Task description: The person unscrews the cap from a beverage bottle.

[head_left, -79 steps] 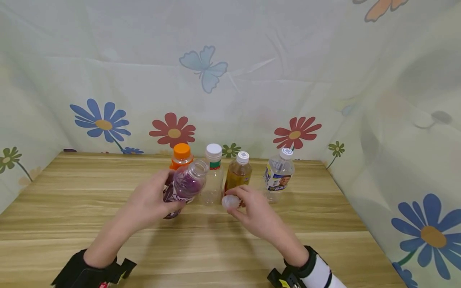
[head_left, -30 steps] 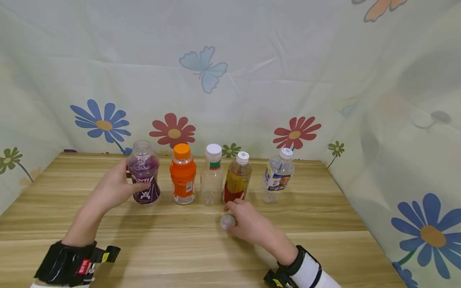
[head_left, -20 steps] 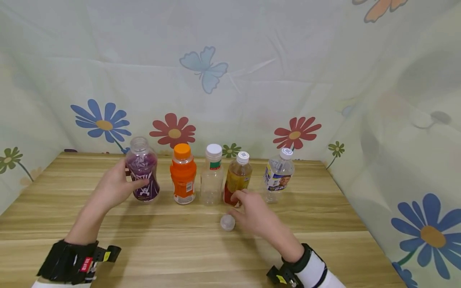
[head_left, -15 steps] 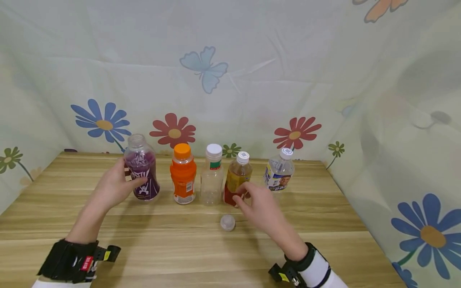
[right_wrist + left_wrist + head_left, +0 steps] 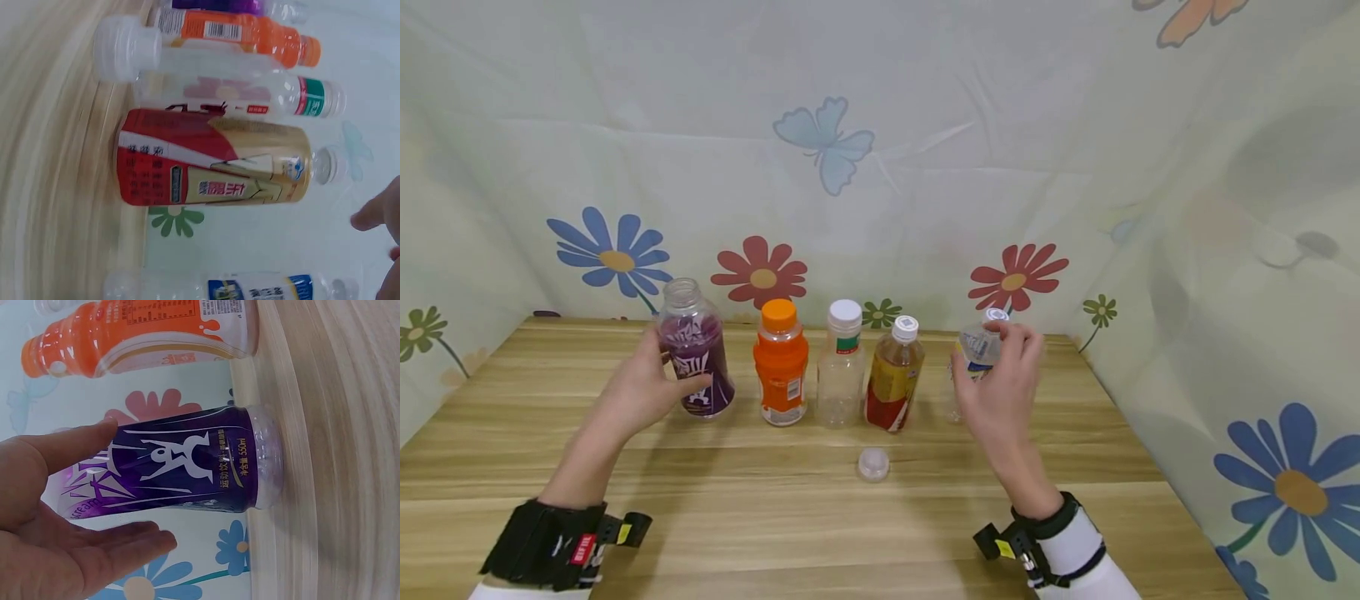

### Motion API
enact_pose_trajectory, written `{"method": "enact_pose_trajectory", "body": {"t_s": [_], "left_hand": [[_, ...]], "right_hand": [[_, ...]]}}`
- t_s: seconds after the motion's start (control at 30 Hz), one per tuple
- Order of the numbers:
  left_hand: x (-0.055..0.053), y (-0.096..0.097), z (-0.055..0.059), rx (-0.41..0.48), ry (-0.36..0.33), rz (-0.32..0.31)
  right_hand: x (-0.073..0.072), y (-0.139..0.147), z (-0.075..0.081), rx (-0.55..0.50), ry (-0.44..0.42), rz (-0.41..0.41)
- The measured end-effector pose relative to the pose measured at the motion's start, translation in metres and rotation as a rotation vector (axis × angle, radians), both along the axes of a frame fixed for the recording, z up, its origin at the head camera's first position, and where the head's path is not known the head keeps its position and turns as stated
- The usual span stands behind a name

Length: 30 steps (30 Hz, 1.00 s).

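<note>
In the head view my left hand (image 5: 636, 387) holds an uncapped purple drink bottle (image 5: 706, 358), thumb across its front and fingers at its far side. Its label (image 5: 181, 459) fills the middle of the left wrist view. On the right, my right hand (image 5: 1000, 383) reaches up in front of a clear water bottle (image 5: 976, 343) with a white cap, fingers loosely bent and overlapping its upper part. A fingertip (image 5: 369, 215) shows beside the bottles' necks in the right wrist view. One loose translucent cap (image 5: 873, 465) lies on the wooden table (image 5: 790, 533).
Between the hands stand an orange bottle (image 5: 781, 367), a clear bottle with a white cap (image 5: 841, 379) and a tea-coloured bottle (image 5: 895, 379) with a red and gold label. A flower-patterned cloth (image 5: 925, 200) hangs behind the table and along its sides.
My right hand set the cap down on the table, let go, and moved right and up to the clear water bottle. My left hand brought the purple bottle left to the row's end.
</note>
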<state>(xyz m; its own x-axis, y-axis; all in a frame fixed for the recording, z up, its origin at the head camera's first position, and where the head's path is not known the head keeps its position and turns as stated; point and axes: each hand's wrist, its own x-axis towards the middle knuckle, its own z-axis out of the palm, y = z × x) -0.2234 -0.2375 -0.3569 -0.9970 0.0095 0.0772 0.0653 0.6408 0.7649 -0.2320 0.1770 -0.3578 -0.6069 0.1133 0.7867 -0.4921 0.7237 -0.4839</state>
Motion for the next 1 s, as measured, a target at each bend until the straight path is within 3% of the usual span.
{"method": "enact_pose_trajectory", "body": {"t_s": [0.2, 0.47, 0.7, 1.0], "left_hand": [[0.004, -0.001, 0.005, -0.041, -0.008, 0.049], [0.009, 0.003, 0.012, -0.134, 0.04, 0.126], [0.013, 0.008, 0.015, -0.18, 0.137, 0.164], [0.021, 0.019, 0.025, -0.195, 0.199, 0.164]], "right_hand": [[-0.011, 0.013, -0.004, 0.035, -0.016, -0.086], [-0.018, 0.023, -0.007, 0.069, -0.14, -0.053], [-0.018, 0.024, -0.005, 0.073, -0.308, -0.026], [-0.009, 0.025, 0.004, 0.067, -0.305, 0.007]]}}
